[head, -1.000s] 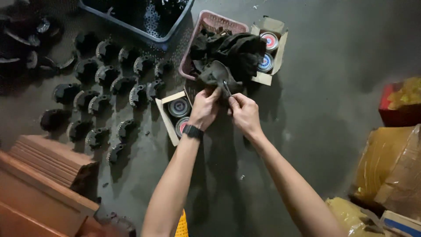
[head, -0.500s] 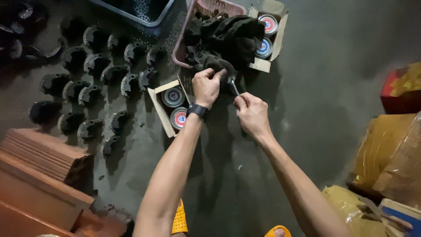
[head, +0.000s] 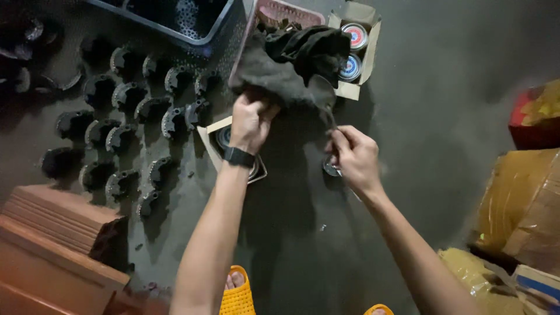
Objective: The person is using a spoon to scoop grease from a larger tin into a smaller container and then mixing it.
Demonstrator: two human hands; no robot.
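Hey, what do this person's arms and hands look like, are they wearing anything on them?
Both arms are bare to beyond the elbow, with no sleeves in view. The left hand wears no glove, but a black band like a watch or tracker sits on its wrist. The right hand is gloveless too, with nothing on its wrist. No rings can be made out.

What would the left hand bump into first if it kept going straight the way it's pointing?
Probably the pink basket. The left hand grips the dark cloth and points up the picture toward it. Depth is unclear from this view, so it might pass above the rim.
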